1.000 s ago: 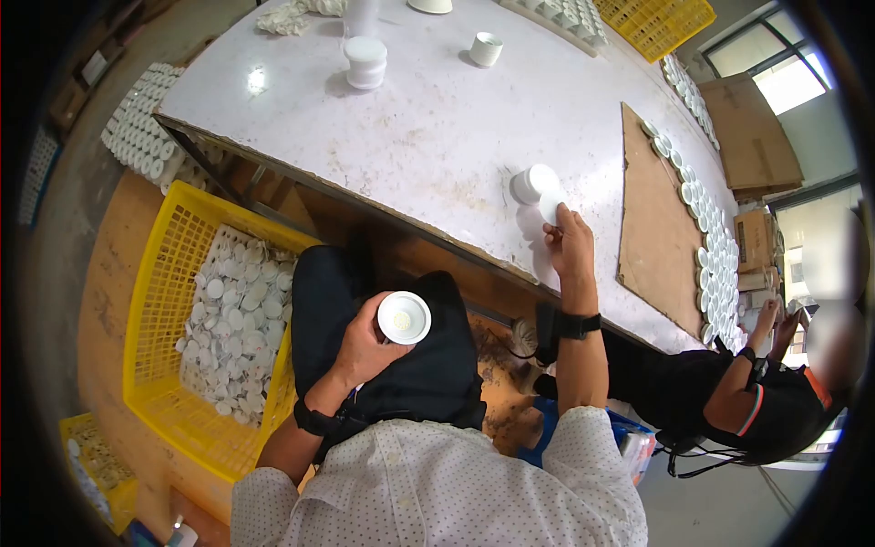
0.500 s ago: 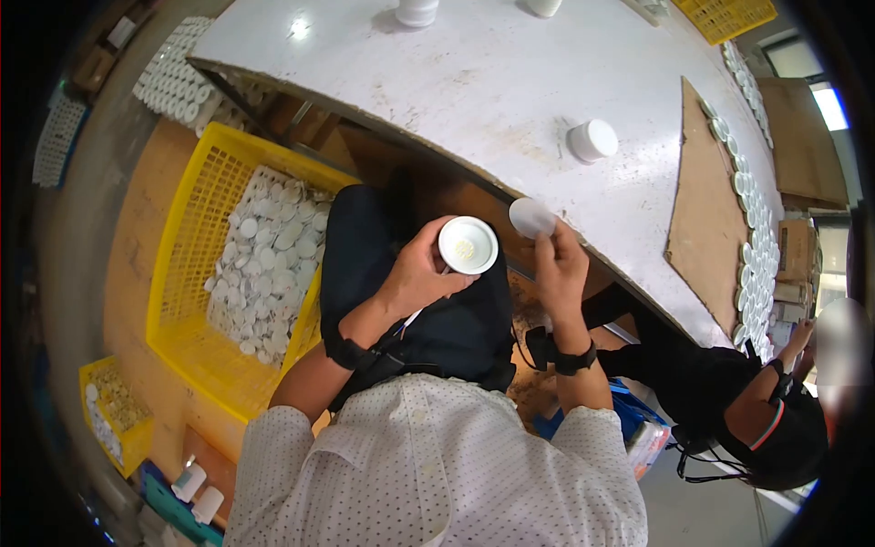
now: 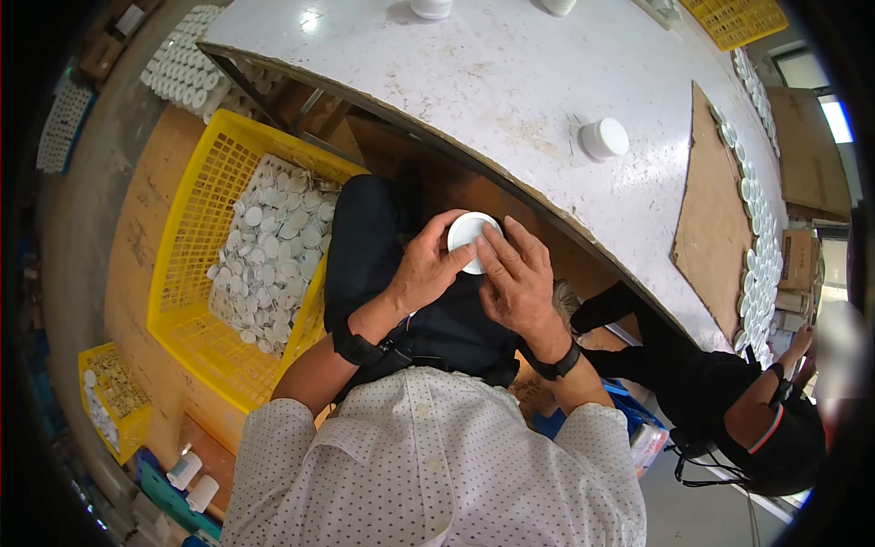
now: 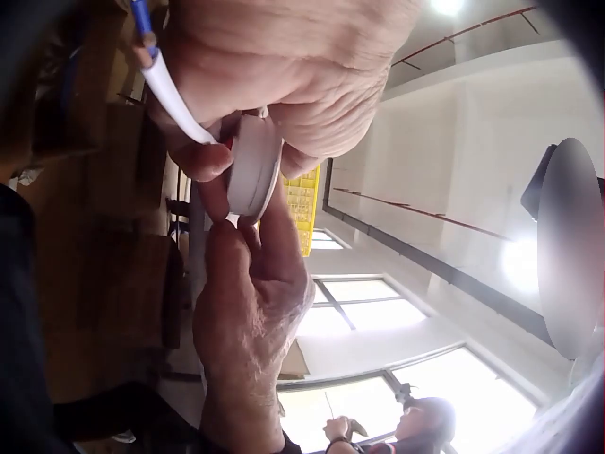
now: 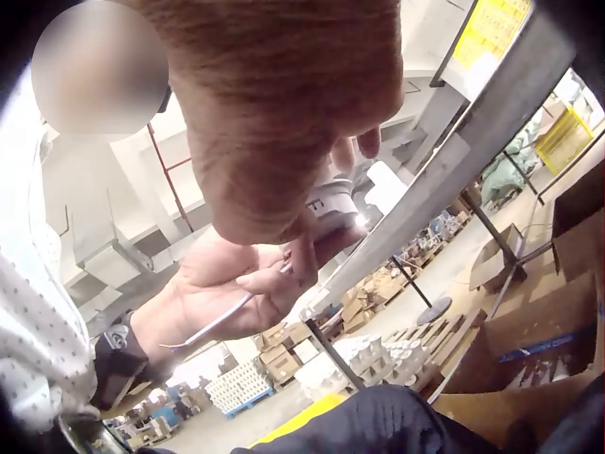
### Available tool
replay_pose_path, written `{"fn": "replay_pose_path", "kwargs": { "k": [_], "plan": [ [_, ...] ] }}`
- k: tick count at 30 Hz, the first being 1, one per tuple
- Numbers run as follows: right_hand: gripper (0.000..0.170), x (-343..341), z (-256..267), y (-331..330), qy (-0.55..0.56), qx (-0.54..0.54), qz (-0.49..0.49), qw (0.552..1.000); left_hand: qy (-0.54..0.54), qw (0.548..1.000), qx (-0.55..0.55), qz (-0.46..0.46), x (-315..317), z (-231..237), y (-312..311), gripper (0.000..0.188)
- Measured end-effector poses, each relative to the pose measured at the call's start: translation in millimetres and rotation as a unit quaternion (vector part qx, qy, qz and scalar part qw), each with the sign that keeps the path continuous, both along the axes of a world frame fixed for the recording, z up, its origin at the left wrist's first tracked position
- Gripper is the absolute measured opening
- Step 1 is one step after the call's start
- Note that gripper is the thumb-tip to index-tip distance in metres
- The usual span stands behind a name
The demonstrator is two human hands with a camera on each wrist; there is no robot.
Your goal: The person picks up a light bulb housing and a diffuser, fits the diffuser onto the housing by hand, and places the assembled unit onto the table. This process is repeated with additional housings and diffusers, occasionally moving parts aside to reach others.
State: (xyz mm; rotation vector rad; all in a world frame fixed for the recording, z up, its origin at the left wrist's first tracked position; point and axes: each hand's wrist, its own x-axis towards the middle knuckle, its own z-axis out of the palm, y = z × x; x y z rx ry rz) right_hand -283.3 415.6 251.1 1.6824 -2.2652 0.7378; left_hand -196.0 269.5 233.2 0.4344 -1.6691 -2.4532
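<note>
In the head view my left hand (image 3: 424,264) grips a round white downlight (image 4: 253,170) by its side, above my lap. A white cover disc (image 3: 465,235) now lies over the lamp's face. My right hand (image 3: 518,278) presses on the disc with extended fingers, its thumb near the rim. A thin white wire (image 4: 175,99) trails from the lamp past my left hand. Both wrist views show the hands meeting around the housing; its back is partly hidden by fingers.
On the table (image 3: 510,82) stands a stack of white discs (image 3: 609,139). A yellow basket (image 3: 187,255) of loose white discs is at my left. Rows of round white pieces (image 3: 752,219) line a cardboard sheet (image 3: 715,214) at right. Another person (image 3: 747,410) works beyond.
My right hand has brought a disc from the stack on the table to the lamp and now presses it there. The left hand has raised the lamp slightly toward the table.
</note>
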Motion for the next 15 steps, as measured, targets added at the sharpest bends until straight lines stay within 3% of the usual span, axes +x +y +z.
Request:
{"fn": "replay_pose_path", "kwargs": {
  "k": [9, 15],
  "plan": [
    [0.052, 7.8, 8.3, -1.8, -0.023, -0.009, 0.007, 1.000, 0.031, 0.994, -0.105, 0.013, 4.6, -5.5, 0.6, 0.041],
    [0.049, 9.9, -0.1, 0.5, 0.025, -0.014, -0.001, 1.000, 0.047, 0.993, -0.104, 0.013, 5.5, -7.9, 0.9, 0.040]
  ]
}}
